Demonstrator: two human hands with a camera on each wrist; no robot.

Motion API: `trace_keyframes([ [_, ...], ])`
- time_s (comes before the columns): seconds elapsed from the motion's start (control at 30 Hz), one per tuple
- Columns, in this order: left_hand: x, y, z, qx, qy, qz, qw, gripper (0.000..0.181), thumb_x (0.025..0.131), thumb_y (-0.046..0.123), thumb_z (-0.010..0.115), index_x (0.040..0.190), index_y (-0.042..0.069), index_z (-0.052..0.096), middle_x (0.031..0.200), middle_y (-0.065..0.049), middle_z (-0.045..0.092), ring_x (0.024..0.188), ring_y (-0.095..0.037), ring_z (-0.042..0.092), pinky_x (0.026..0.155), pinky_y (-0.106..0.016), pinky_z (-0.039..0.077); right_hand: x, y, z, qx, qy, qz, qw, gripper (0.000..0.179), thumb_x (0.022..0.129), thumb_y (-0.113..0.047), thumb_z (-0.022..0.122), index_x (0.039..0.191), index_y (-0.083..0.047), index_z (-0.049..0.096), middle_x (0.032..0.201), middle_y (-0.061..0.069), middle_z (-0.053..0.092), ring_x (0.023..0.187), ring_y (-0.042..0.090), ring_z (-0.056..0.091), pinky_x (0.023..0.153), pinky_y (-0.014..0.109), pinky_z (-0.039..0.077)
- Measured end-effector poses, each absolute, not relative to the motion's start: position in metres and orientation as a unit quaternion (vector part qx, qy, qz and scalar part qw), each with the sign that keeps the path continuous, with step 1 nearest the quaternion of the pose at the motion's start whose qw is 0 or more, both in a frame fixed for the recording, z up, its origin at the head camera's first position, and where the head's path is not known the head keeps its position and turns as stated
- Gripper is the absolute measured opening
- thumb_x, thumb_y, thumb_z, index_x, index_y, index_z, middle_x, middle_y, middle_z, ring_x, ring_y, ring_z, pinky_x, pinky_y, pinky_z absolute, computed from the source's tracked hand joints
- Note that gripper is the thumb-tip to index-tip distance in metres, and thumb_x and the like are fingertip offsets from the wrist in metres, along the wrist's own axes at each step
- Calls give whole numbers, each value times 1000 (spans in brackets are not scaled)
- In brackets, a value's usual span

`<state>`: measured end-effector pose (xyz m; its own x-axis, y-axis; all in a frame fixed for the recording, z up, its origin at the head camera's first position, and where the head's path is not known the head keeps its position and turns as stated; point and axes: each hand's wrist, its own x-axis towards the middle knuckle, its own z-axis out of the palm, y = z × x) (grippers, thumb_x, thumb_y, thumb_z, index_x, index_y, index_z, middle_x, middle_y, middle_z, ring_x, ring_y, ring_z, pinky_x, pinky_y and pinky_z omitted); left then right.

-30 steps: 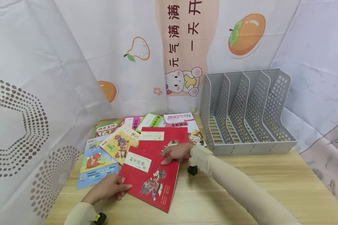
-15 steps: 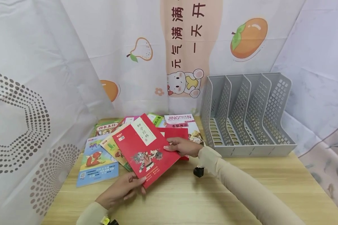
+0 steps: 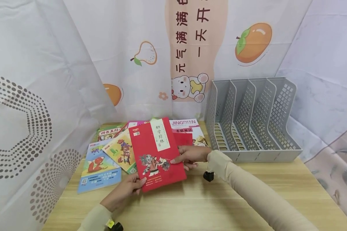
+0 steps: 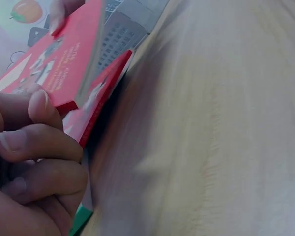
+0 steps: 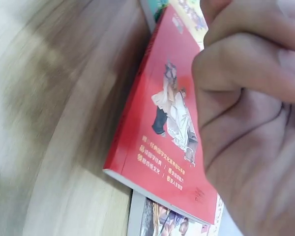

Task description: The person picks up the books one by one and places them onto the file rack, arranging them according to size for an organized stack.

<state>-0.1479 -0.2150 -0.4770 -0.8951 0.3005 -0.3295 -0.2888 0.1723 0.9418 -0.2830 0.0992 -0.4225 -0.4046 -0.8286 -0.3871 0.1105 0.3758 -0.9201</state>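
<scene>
1. Red book titled 幼学琼林 (image 3: 159, 173): off the worktop (image 3: 176, 210), tilted, cover up, held in both hands above the front of the book pile.
2. Left hand (image 3: 127, 186): pinches book's near left corner, thumb on cover; other fingers curled in, per left wrist view.
3. Right hand (image 3: 192, 154): grips book's right edge, thumb flat on cover near the picture, fingers round underneath.
4. Second red book (image 3: 185, 138): under and behind the held one, mostly covered in head view; right wrist view shows its cover of robed figures and gold text, lying on other books.
5. Left of the held book: yellow book (image 3: 122, 148), partly covered by it; blue fox-cover book (image 3: 99, 165) at far left, flat.
6. Back row: green 四书五经 book (image 3: 108, 132), magenta book (image 3: 134, 124) mostly hidden, JINGDIAN book (image 3: 198, 133) at the right end.
7. Grey file rack (image 3: 257, 156): right of pile, back of worktop, upright, four compartments, perforated dividers.
8. Behind: white curtain (image 3: 144, 89), fruit and cartoon print. Cream sleeves (image 3: 257, 192) on both arms, small black device at each wrist.
</scene>
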Motion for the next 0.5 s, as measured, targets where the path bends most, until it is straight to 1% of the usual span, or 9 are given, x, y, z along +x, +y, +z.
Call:
trace_keyframes([
  [0.07,-150,-215,-479,1,739,635,226,40,105,32,60,127,-2,58,74,-2,60,65,-12,47,60,-23,39,-280,99,-423,-267,693,-483,463,28,101,-30,67,117,-7,69,60,10,61,40,11,44,41,25,34],
  [0.1,-151,-214,-480,-2,742,632,224,41,105,33,61,127,-1,59,76,-3,60,66,-12,48,60,-23,39,-278,99,-424,-272,704,-479,448,29,101,-31,67,109,-4,71,59,11,61,39,11,43,43,24,35],
  [0.17,-154,-213,-483,-7,747,628,217,44,104,36,63,129,0,60,82,-4,62,69,-13,49,59,-22,38,-274,101,-425,-280,726,-475,410,29,101,-33,68,102,-4,72,58,12,60,38,12,43,43,24,34],
  [0.3,-160,-212,-489,-4,760,618,201,38,103,37,65,119,2,64,90,-7,64,68,-13,46,55,-21,37,-266,106,-426,-288,760,-470,343,34,100,-35,68,87,-4,71,56,13,59,39,13,43,42,24,33],
  [0.33,-161,-213,-490,-1,765,613,198,36,103,36,65,114,2,64,90,-8,65,68,-13,45,55,-21,37,-265,108,-426,-288,765,-471,332,33,101,-35,68,88,-5,72,55,12,59,39,14,43,39,25,31],
  [0.4,-162,-215,-490,6,777,598,196,33,103,34,65,107,1,65,87,-9,65,66,-14,44,55,-22,38,-263,113,-425,-285,770,-476,315,37,101,-35,67,83,-3,72,54,10,58,40,14,42,39,25,31],
  [0.43,-163,-215,-490,8,784,589,196,31,103,33,65,105,2,66,86,-9,66,65,-14,44,55,-22,39,-262,115,-424,-282,772,-479,307,39,101,-36,67,81,-2,71,53,9,57,40,14,41,39,25,31],
  [0.5,-166,-216,-490,12,793,577,196,31,103,34,65,105,3,69,87,-9,67,67,-15,46,56,-24,41,-261,120,-422,-274,771,-493,294,38,101,-36,67,84,-2,71,53,9,55,40,14,39,39,26,31],
])
